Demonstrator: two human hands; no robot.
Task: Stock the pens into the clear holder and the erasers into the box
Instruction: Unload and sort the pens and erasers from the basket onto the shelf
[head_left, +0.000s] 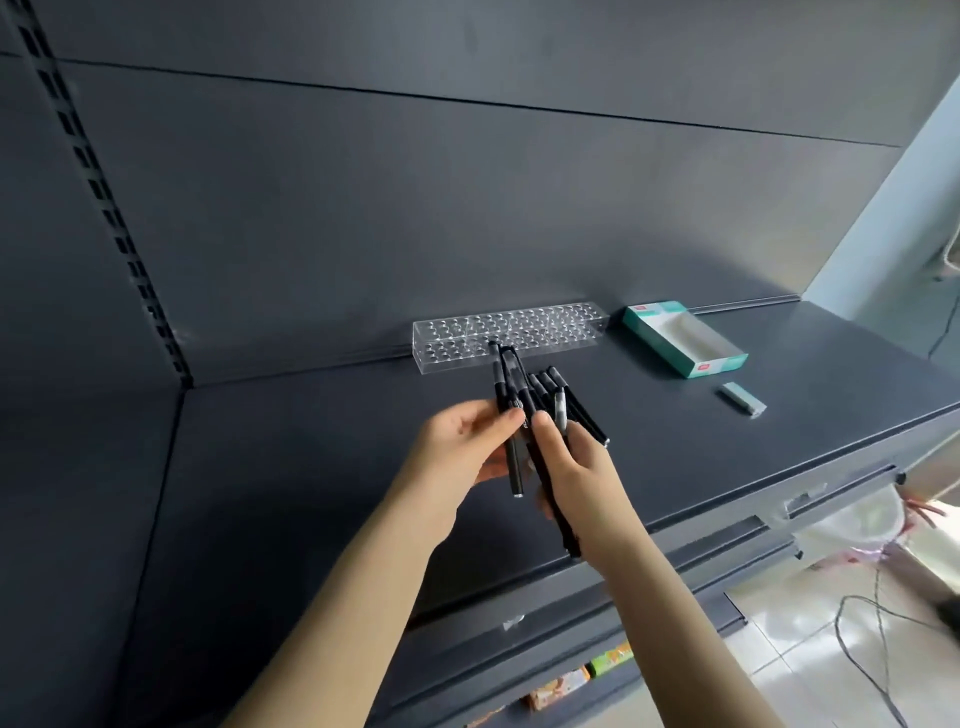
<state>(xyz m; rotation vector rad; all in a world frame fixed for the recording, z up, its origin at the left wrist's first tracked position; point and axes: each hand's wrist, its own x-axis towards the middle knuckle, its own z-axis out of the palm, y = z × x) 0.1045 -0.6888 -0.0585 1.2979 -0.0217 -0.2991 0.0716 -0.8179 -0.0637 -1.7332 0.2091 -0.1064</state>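
I read one bundle of black pens (540, 415), fanned out, with one end pointing far toward the holder. It is held above the shelf (337, 467). The right hand (571, 467) grips the main bundle; the left hand (467, 447) pinches one pen at the bundle's left edge.

The clear holder (467, 358) is a long transparent block with rows of round holes on top. It lies along the far edge of the shelf.

The box (649, 319), teal and white with an open top, lies flat just right of the holder, set at an angle.

I see one grey-green eraser (743, 398) lying flat, near and right of the box, not touching it.
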